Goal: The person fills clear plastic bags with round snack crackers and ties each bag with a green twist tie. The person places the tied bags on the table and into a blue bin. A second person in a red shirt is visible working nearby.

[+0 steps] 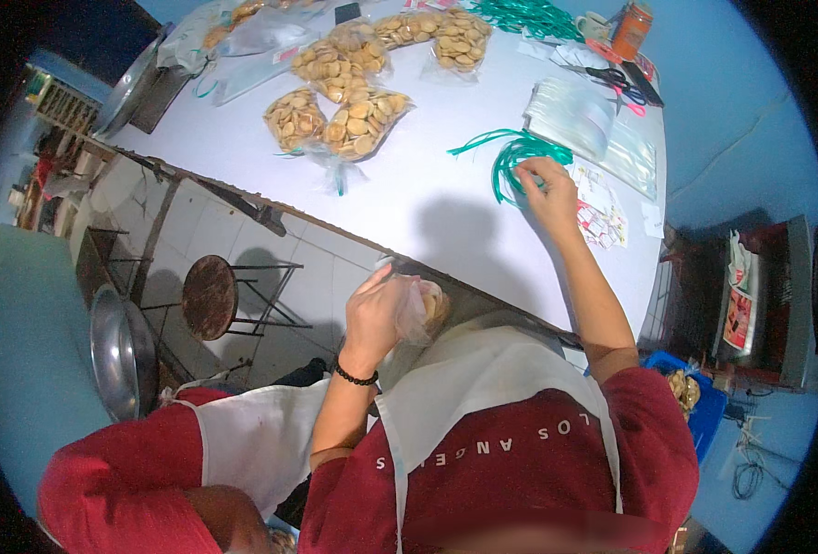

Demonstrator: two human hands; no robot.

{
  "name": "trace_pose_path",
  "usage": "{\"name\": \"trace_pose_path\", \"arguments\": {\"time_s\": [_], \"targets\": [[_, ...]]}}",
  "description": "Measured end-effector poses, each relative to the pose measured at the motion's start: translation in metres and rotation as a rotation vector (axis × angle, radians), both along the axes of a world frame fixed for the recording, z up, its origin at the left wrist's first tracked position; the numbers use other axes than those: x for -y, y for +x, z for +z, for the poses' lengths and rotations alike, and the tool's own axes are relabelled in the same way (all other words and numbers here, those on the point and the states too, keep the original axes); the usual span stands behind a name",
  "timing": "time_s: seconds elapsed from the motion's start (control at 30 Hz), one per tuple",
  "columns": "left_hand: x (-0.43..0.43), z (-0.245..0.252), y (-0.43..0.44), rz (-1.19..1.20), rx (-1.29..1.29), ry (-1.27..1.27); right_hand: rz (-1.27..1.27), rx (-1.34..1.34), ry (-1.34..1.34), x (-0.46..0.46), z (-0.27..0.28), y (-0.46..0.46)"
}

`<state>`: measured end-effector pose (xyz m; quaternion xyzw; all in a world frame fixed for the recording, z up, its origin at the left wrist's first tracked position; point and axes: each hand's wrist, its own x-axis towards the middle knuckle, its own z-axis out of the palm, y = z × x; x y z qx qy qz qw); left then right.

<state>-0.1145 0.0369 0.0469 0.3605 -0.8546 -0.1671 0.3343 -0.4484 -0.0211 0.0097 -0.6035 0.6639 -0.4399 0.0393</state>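
Observation:
My left hand (pixel 374 311), with a black bead bracelet at the wrist, grips the gathered neck of a clear plastic bag (pixel 419 311) of round tan snacks over my lap, beside the table edge. On the white table (pixel 395 208), my right hand (pixel 544 187) reaches into a loose bundle of green plastic ties (pixel 513 149). Its thumb and index finger are close together at the strands; whether they pinch one cannot be told. Several filled bags (pixel 367 121) of the same snacks lie towards the far side, one with its neck tied.
Empty clear bags (pixel 568 114), printed labels (pixel 599 215), scissors (pixel 606 75) and an orange jar (pixel 632 31) lie at the right. More green ties (pixel 527 14) are at the back. A round stool (pixel 209 298) stands left; a co-worker (pixel 139 471) sits close beside me.

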Motion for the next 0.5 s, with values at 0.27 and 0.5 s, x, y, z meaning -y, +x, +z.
{"name": "trace_pose_path", "arguments": {"time_s": [0.27,0.5], "targets": [[-0.001,0.043,-0.003,-0.067,-0.069,0.074,0.166,0.729,0.045,-0.004,0.0,0.012],[0.005,0.077,-0.018,-0.097,0.112,-0.295,0.495,0.175,-0.018,-0.04,0.053,0.066]]}}
